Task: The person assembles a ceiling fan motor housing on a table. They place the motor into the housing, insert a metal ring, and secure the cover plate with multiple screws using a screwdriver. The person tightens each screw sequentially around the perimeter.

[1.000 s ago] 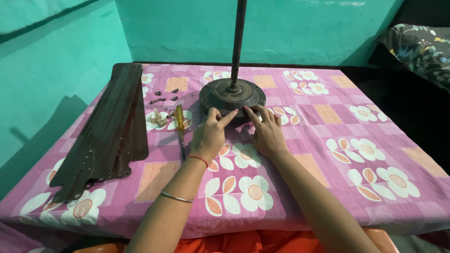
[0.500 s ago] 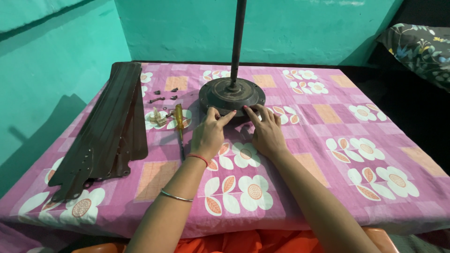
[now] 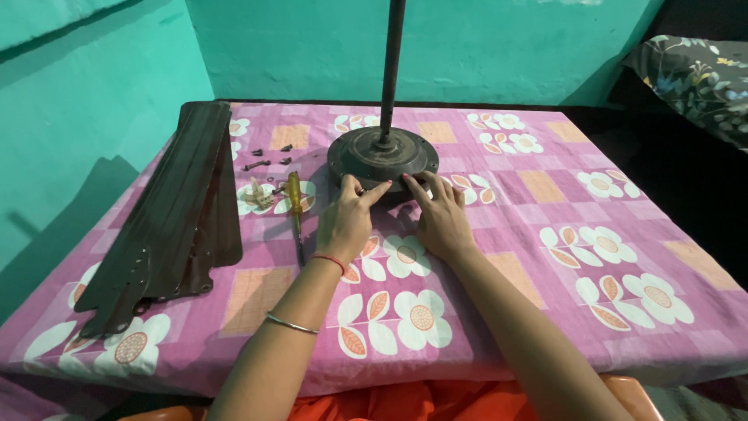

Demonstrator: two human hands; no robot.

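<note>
1. The ceiling fan motor housing (image 3: 382,158), a dark round metal drum, sits on the table just above the centre of the frame, with its downrod (image 3: 389,70) rising straight up out of the top edge of the picture.
2. The left hand (image 3: 345,222) lies at the near rim of the housing, just left of centre; its fingers curl in toward the rim, and the thumb and forefinger seem to pinch something small there, though it is too small to name.
3. The right hand (image 3: 442,220) rests just beside the left, fingers spread loosely and the fingertips touching the housing's near edge (it grips nothing that shows).
4. A screwdriver with a yellow handle (image 3: 295,204) lies on the cloth just left of the left hand, its shaft pointing toward the bottom of the frame.
5. Loose dark screws (image 3: 265,158) are scattered above the screwdriver, left of the housing, and a small pale fitting (image 3: 259,195) lies beside the handle.
6. A stack of dark brown fan blades (image 3: 175,214) runs down the left side of the frame, with the mounting holes at its lower end.
7. All of it rests on a pink floral tablecloth (image 3: 545,234); teal walls (image 3: 93,93) fill the upper left.
</note>
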